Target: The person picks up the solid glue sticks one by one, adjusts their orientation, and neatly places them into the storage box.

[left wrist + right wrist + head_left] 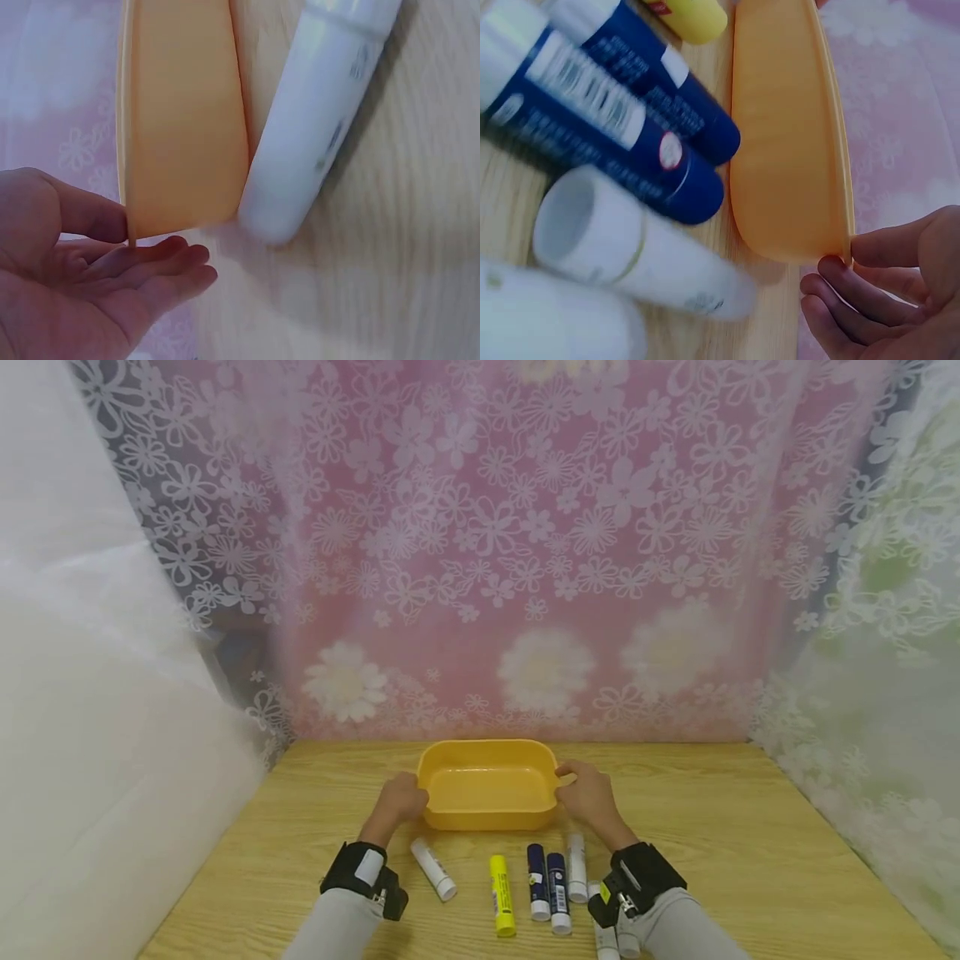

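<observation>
A yellow-orange plastic basin (491,820) stands upright near the back of the table, with nothing inside it. My left hand (402,797) pinches its left rim between thumb and fingers; the left wrist view shows the thumb over the lip and the fingers (176,259) beneath. At the opposite end my right hand (588,795) grips the right rim in the same way, thumb and fingertips meeting at the lip in the right wrist view. A white glue stick (433,868) lies just in front of the basin, close to my left wrist.
In front of the basin lie a yellow glue stick (502,895), two navy glue sticks (537,881) and several white ones (577,868), some partly under my right forearm. A flowered pink curtain (525,568) hangs behind the wooden table (712,827), with pale sheets on both sides.
</observation>
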A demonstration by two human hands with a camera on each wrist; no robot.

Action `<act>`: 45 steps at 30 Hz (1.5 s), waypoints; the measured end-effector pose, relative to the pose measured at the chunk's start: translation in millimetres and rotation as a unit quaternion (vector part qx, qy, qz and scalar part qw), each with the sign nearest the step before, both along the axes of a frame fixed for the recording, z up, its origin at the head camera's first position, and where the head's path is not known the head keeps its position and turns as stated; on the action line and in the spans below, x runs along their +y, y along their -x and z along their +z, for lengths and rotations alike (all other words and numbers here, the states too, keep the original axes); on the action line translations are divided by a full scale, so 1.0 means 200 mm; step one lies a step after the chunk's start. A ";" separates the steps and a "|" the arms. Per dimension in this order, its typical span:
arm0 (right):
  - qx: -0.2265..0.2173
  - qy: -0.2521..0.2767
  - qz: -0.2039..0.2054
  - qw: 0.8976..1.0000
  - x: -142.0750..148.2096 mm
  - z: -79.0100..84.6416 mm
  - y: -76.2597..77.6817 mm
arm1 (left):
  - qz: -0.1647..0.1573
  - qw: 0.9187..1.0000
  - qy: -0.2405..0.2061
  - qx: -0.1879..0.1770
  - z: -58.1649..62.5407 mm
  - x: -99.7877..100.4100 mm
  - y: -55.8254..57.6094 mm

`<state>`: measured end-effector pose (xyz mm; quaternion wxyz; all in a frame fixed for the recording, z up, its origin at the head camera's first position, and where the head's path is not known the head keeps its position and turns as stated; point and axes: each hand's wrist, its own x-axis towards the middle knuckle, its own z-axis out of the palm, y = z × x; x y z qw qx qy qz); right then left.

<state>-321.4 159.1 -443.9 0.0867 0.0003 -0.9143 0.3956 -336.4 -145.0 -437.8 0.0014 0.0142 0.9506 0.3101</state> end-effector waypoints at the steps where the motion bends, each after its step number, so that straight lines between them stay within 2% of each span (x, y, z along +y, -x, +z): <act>1: -0.003 -0.001 -0.003 1.000 0.02 0.00 -0.01 | -0.007 1.000 -0.004 0.008 -0.01 0.01 -0.01; 4: -0.006 -0.004 -0.008 1.000 0.06 0.00 -0.03 | -0.013 0.999 -0.040 0.014 -0.01 0.04 -0.02; 8: -0.001 -0.012 -0.016 1.000 0.11 0.01 -0.04 | -0.005 0.996 -0.090 0.008 -0.03 0.09 -0.04; 14: -0.010 -0.017 -0.011 1.000 0.16 0.01 -0.06 | 0.017 0.992 -0.126 0.023 -0.08 0.15 -0.07; 21: -0.007 -0.017 -0.009 1.000 0.22 0.00 -0.09 | 0.023 0.984 -0.176 0.034 -0.13 0.22 -0.08; 30: -0.018 -0.021 0.001 1.000 0.26 0.02 -0.09 | 0.025 0.980 -0.179 0.078 -0.14 0.28 -0.08; 45: -0.025 -0.029 -0.004 0.999 0.32 0.02 -0.07 | 0.008 0.981 -0.179 0.081 -0.14 0.33 -0.08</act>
